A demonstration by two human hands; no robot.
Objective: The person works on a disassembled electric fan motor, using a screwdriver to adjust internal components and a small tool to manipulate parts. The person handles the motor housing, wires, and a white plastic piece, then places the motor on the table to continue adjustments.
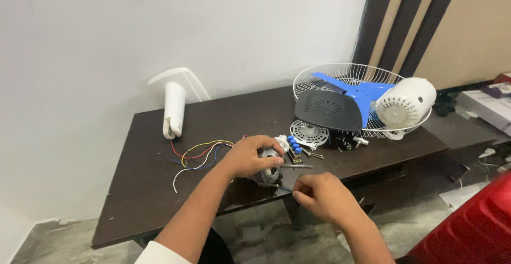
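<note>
My left hand (249,156) grips a small grey fan motor (269,171) near the front edge of a dark brown table (143,189). A thin metal shaft (297,166) sticks out of the motor to the right. Coloured wires (199,152) trail from the motor to the left across the table. My right hand (318,194) is just right of the motor, fingers pinched on a thin dark tool (283,188) whose tip points at the motor's lower side.
A white wire fan guard (319,75) at the back right holds a blue blade (362,91), a black cover (329,109) and a white motor housing (407,103). A white stand piece (174,107) leans at the wall. Small parts and screws (303,144) lie behind the motor. A red object (474,227) stands at the right.
</note>
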